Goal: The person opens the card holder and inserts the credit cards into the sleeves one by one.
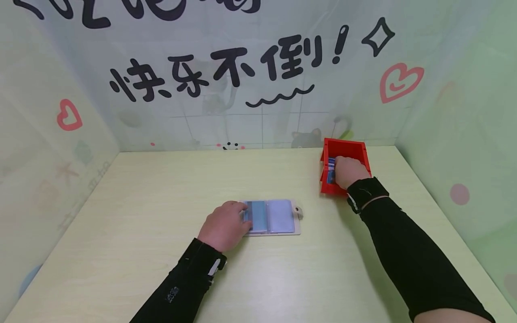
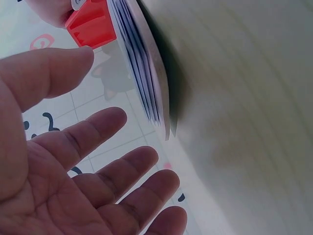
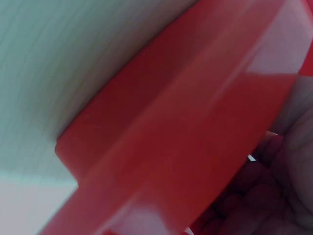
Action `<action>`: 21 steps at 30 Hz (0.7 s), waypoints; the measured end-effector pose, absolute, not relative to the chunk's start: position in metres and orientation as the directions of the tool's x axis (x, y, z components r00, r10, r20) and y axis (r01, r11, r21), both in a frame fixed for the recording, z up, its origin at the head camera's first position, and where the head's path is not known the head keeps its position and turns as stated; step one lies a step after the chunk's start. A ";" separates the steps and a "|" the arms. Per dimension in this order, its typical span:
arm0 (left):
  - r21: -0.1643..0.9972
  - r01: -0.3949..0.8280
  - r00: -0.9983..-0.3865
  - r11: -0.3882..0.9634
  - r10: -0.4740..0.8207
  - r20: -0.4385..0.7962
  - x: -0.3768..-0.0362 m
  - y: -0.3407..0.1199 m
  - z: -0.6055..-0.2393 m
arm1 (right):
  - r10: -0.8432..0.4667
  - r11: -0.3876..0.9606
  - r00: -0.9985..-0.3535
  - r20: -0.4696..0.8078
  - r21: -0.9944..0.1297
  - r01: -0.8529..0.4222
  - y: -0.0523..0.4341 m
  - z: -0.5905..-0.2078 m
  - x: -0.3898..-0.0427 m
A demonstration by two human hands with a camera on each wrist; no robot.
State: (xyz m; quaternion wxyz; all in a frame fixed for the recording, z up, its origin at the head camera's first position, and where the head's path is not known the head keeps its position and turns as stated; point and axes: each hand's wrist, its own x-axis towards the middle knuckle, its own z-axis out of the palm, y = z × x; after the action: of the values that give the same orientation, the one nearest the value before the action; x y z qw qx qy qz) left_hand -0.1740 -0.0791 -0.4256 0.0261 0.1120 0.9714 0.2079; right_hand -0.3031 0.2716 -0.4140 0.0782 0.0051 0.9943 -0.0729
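Observation:
A card holder point(image 1: 281, 217) with clear bluish sleeves and a pale cover lies spread on the table, its snap tab point(image 1: 298, 211) on the right. My left hand point(image 1: 226, 225) is at its left edge, thumb and fingers spread apart. In the left wrist view, that hand's fingers are loosely extended beside the stacked sleeves point(image 2: 139, 63), with nothing in the palm. My right hand point(image 1: 350, 172) reaches down into a red bin point(image 1: 332, 187), beside blue cards point(image 1: 331, 170). The right wrist view has its fingers point(image 3: 259, 193) bent behind the bin wall; I cannot tell whether they grip a card.
The pale wooden table point(image 1: 169, 179) extends around the card holder. A printed cloth backdrop point(image 1: 226, 130) stands along the back edge, close behind the bin. Similar cloth panels point(image 1: 456, 148) line both sides.

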 end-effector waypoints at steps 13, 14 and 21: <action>0.432 0.201 -0.975 0.879 0.224 -0.003 -0.173 -0.081 -0.424 | 0.008 0.925 -0.997 -0.083 -0.378 0.038 0.277 -0.371 -0.281; 0.439 0.198 -0.975 0.877 0.221 -0.001 -0.173 -0.081 -0.424 | 0.011 0.919 -0.998 -0.056 -0.393 0.033 0.276 -0.367 -0.277; 0.452 0.192 -0.978 0.871 0.210 0.012 -0.174 -0.082 -0.420 | -0.030 0.883 -0.997 0.072 -0.466 -0.060 0.251 -0.345 -0.249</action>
State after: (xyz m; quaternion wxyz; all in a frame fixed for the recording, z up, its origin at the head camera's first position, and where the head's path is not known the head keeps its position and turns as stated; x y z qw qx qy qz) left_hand -0.1737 -0.0819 -0.4201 0.0187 0.1039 0.9670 0.2320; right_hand -0.2486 0.2512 -0.3448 -0.0312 -0.0234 0.9697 -0.2412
